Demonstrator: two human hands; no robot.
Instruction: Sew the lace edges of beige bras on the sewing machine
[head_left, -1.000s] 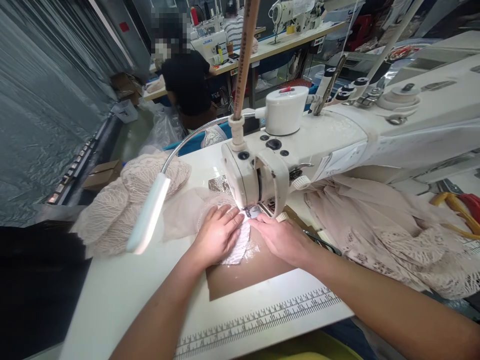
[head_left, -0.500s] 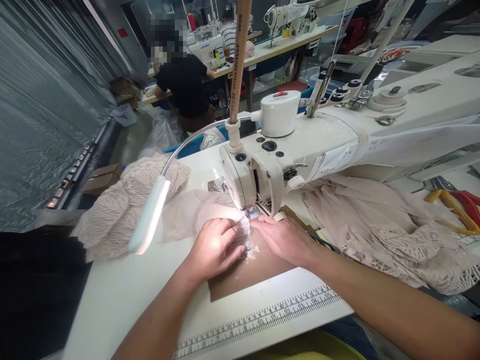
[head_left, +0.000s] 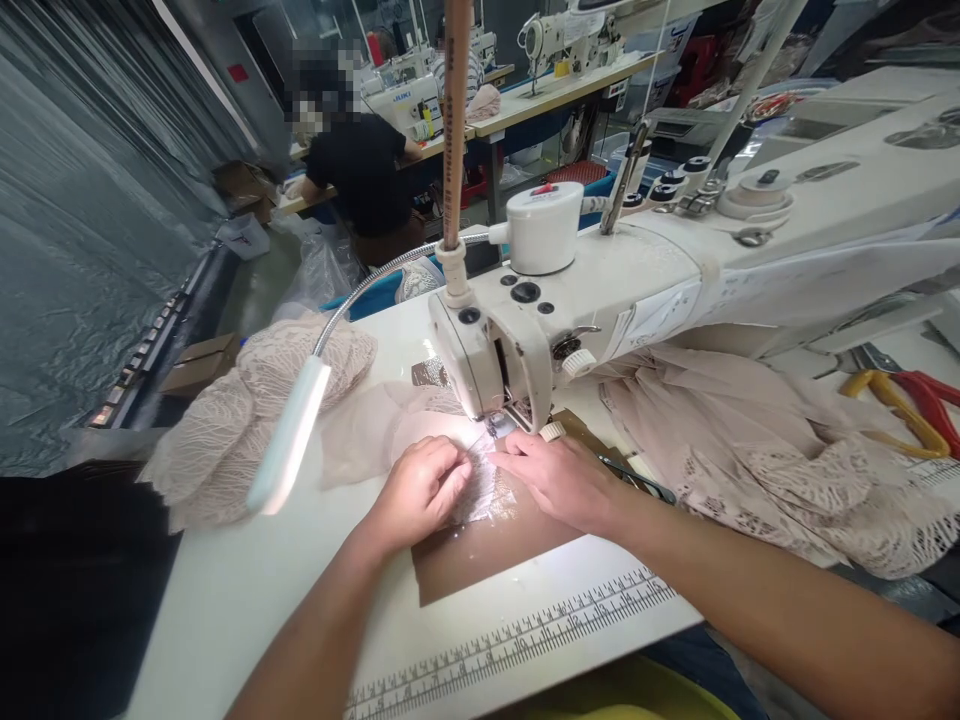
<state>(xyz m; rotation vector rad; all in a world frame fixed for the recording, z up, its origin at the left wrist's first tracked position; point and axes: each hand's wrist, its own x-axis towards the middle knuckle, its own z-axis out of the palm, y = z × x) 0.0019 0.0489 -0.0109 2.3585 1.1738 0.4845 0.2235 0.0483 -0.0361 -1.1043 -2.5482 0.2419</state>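
Note:
A pale piece of lace fabric [head_left: 478,490] lies under the needle area of a white sewing machine [head_left: 487,365]. My left hand [head_left: 426,487] has curled fingers, thumb and forefinger pinching the lace's left edge. On the other side, my right hand [head_left: 562,475] lies low with its fingers stretched out, fingertips touching the lace just in front of the presser foot. Beyond my left hand, sheer beige fabric [head_left: 356,430] spreads out to the left. Beneath the lace is a brown sheet [head_left: 469,565] on the white table [head_left: 247,590].
A lamp [head_left: 291,435] on a bendy neck shines from the left. Bunched lace [head_left: 202,440] lies behind it. More beige lace cloth [head_left: 750,440] and yellow-and-red-handled scissors [head_left: 892,410] are at right. A printed ruler [head_left: 525,640] runs along the front edge. A person [head_left: 360,170] sits at another machine.
My left hand has drawn back slightly to the left, fingers more closed, showing more of the lace. My right fingertips have shifted onto the lace. The whole view has shifted a little.

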